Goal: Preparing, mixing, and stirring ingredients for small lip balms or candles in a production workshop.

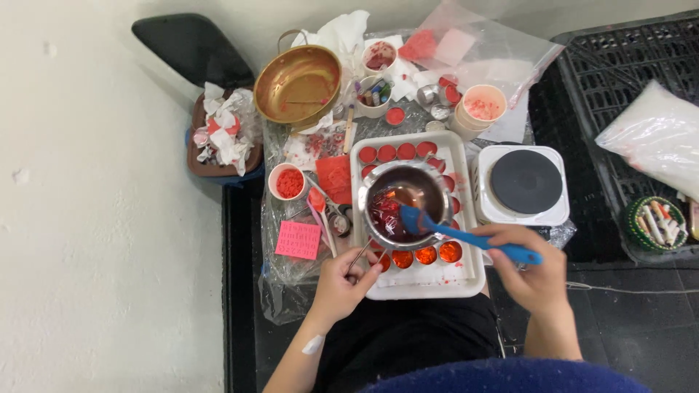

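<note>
My left hand [342, 280] grips the thin metal handle of a small steel melting pot [405, 204] that is tilted over a white tray [466, 156]. Dark red liquid fills the pot. My right hand [535, 269] holds a blue spatula [466, 236] whose blade rests inside the pot against the red liquid. Below the pot, a row of small round tins [426, 255] in the tray holds glossy orange-red liquid. More small tins [386, 153] with dull red filling line the tray's far edge.
A white single-burner hot plate [524, 185] stands right of the tray. A brass bowl [297, 84], cups with red bits [288, 182], a pink note [298, 239], crumpled plastic sheeting and a black crate [626, 87] with a white bag surround the work area.
</note>
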